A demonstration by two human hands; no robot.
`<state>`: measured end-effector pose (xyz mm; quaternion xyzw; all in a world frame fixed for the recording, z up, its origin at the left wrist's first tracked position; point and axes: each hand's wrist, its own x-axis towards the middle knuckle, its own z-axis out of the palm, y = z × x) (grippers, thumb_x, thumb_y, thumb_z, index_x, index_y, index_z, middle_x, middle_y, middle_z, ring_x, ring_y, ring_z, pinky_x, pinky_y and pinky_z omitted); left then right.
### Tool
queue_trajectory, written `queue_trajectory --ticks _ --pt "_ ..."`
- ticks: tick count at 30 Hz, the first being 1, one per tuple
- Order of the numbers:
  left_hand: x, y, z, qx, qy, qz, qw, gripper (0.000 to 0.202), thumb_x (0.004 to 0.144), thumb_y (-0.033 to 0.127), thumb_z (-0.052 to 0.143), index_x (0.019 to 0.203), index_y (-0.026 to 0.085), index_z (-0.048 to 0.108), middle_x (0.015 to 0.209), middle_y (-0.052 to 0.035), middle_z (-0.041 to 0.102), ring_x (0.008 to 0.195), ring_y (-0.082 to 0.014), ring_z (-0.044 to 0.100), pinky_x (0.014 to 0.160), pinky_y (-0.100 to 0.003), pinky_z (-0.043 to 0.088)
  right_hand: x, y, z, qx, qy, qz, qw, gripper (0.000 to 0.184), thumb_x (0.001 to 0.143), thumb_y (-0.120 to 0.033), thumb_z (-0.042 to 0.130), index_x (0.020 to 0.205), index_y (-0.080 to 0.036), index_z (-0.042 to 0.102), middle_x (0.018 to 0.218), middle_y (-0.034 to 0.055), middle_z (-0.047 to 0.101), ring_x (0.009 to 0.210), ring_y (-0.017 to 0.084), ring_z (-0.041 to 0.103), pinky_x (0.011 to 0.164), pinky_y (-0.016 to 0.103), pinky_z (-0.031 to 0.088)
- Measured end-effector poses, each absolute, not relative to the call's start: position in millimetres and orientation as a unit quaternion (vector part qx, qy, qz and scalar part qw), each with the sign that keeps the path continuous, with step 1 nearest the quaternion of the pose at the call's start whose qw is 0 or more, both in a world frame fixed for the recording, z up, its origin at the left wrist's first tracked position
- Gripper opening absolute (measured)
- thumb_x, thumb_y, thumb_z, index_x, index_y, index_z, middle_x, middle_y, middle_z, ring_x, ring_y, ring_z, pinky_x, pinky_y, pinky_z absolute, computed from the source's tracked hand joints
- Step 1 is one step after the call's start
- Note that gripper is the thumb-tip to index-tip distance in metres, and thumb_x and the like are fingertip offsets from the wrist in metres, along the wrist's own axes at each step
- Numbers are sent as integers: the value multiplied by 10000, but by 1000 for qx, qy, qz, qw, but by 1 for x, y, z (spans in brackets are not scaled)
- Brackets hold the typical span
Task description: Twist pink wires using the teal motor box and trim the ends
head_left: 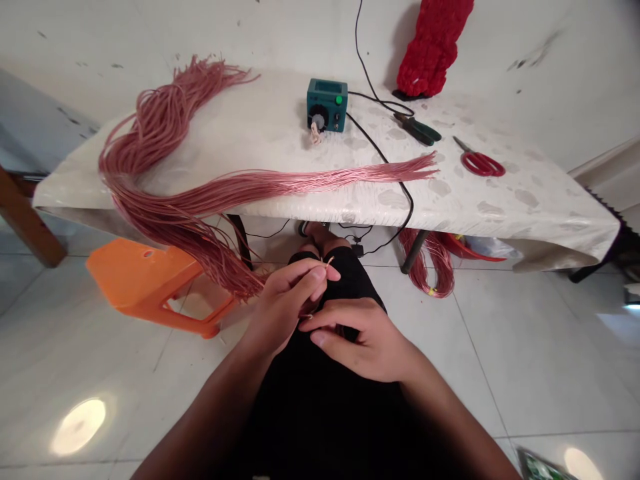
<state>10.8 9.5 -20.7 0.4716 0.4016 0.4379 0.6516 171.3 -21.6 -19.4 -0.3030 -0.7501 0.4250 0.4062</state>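
Note:
Over my lap, my left hand [287, 297] is closed, pinching a thin pink strand [329, 262] whose orange-tinted tip sticks out past the thumb and forefinger. Just below and to the right is my right hand [365, 337], its fingers curled around toward the left palm. A short bit of strand [307, 317] shows at its forefinger tip; the thumb lies a little apart, and the other fingers are mostly hidden. A long bundle of pink strands [240, 187] lies across the table and hangs over its front edge beside my left hand.
On the covered table [270, 120] stand a teal box [327, 103] with a knob and black cables, pliers [419, 129], red-handled scissors [481, 162] and a red bundle [435, 50]. An orange stool [145, 280] is at left; coiled strands [440, 267] hang below the table at right.

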Motion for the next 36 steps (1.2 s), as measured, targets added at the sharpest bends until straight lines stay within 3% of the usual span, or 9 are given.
queue_trajectory --ticks 4,9,15,22,30,36 --pt "3 10 -22 542 383 374 648 259 967 396 578 946 180 720 563 62 397 460 -51 301 435 -200 220 184 -21 -14 -317 -726 404 457 145 911 -157 625 989 -196 741 812 14 741 634 95 625 611 231 515" --pt "-5 11 -18 635 356 313 610 301 977 405 546 913 169 722 531 60 383 463 -70 329 443 -218 260 208 -18 -12 -421 -650 350 526 149 937 -204 626 1020 -243 744 650 -49 587 546 80 531 540 233 440" --pt "-6 10 -10 680 336 260 598 263 987 346 531 922 197 737 599 41 475 542 -78 410 494 -207 314 215 -14 -10 -383 -726 357 447 260 932 -234 646 1188 -229 692 712 -47 572 600 82 553 588 242 468" --pt "-5 10 -9 695 350 243 579 255 962 330 544 891 194 747 605 29 512 546 -85 456 474 -181 352 213 -14 -10 -385 -731 370 424 135 932 -239 654 1045 -207 720 804 -4 698 641 88 597 568 223 473" --pt "-1 8 -5 685 383 243 571 133 897 295 641 851 235 750 648 41 537 571 -79 504 486 -151 421 212 -14 -8 -383 -731 367 430 77 930 -199 650 949 -203 725 787 -4 706 650 94 602 614 246 486" --pt "-4 12 -8 682 332 249 602 334 987 396 511 855 187 735 604 33 499 514 -71 435 442 -171 350 211 -14 -8 -368 -741 349 441 74 923 -185 656 938 -191 728 749 0 677 635 98 571 590 259 463"
